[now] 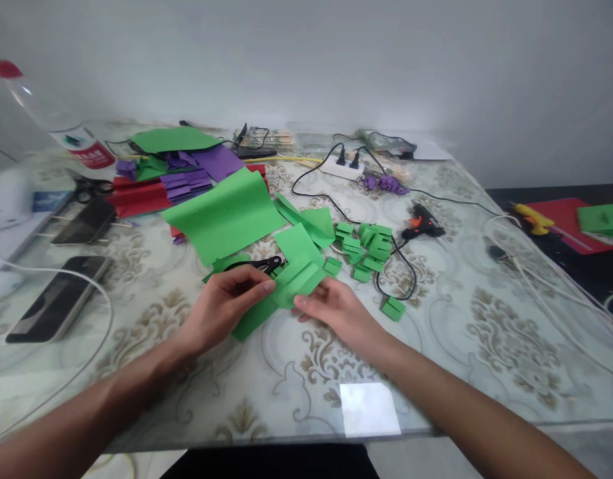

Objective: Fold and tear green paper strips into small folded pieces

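Between my two hands is a folded strip of green paper [297, 282], held just above the table. My left hand [231, 303] pinches its left end between thumb and fingers. At the right end, my right hand [336, 307] grips it with the thumb on top and fingers beneath. Black-handled scissors [267, 264] lie right behind my left hand, partly hidden by it. Larger green sheets [227, 216] lie beyond, one curling up. Several small folded green paper pieces [369, 247] are heaped to the right of my right hand.
A black glue gun [422, 223] and a white power strip [342, 167] with a looping black cord stand at the right and back. Purple paper [219, 165], red paper [141, 197], two phones [57, 299] and a plastic bottle [62, 120] occupy the left. A yellow glue gun [534, 218] lies far right.
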`<action>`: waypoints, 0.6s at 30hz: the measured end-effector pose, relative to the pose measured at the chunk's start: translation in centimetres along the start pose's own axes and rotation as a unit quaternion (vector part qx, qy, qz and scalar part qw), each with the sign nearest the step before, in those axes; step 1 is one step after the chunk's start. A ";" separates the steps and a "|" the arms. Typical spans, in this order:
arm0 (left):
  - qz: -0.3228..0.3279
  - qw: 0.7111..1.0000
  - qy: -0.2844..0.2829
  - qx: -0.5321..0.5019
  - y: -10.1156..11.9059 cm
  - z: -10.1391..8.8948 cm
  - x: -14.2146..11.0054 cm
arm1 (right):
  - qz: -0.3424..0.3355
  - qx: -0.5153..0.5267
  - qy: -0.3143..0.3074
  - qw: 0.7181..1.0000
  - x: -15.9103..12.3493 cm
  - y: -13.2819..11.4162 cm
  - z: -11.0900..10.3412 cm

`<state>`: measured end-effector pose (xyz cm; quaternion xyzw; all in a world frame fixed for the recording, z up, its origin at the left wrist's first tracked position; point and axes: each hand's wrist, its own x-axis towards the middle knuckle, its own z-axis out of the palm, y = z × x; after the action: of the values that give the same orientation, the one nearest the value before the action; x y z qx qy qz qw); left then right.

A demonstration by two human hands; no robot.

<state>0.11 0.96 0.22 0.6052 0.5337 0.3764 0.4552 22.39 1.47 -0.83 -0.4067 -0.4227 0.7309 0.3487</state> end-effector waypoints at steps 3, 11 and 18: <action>-0.013 1.000 -0.009 -0.027 -0.1 0.6 -0.2 | 0.009 -0.003 -0.023 1.000 -0.3 0.9 0.7; -0.052 0.989 -0.122 -0.070 -0.4 0.9 -0.6 | -0.028 -0.047 0.057 0.997 -0.4 0.2 0.3; -0.093 0.979 -0.169 -0.064 -0.2 1.0 -0.6 | -0.020 -0.058 0.032 0.998 -0.2 0.3 0.1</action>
<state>0.95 0.18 -0.23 0.5770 0.4783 0.2582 0.6096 22.33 1.13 -0.95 -0.4411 -0.4611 0.6844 0.3527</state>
